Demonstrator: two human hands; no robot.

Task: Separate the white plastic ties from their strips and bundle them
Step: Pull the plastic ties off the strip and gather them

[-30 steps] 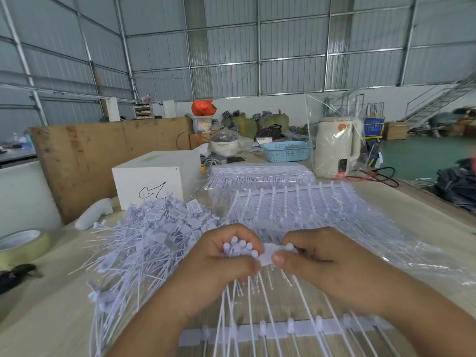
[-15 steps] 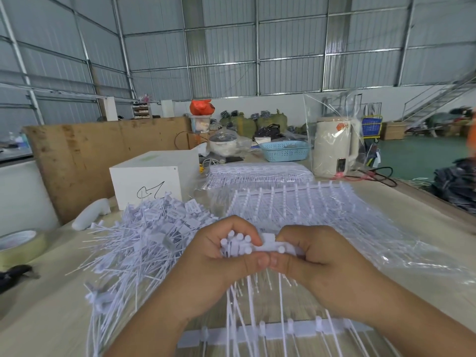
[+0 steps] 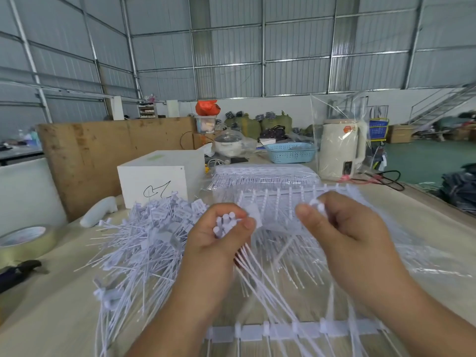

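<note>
My left hand (image 3: 219, 243) grips a small bundle of white plastic ties (image 3: 224, 225) by their heads, with their tails trailing down toward me. My right hand (image 3: 342, 233) pinches the head of a single tie (image 3: 318, 203) a little to the right of the bundle. Below my wrists lies a white strip (image 3: 291, 331) with ties still attached. A big loose heap of separated ties (image 3: 144, 240) covers the table to the left. More strips of ties (image 3: 283, 199) lie spread behind my hands on clear plastic.
A white box (image 3: 159, 176) stands behind the heap, and a packed stack of strips (image 3: 265, 173) sits beside it. A tape roll (image 3: 25, 240) and a dark tool (image 3: 18, 271) lie at the left edge. A blue basket (image 3: 291, 152) and a bagged white kettle (image 3: 340, 150) stand farther back.
My hands have moved apart. The right hand has pulled away to the right with one tie head, while the left keeps the bundle.
</note>
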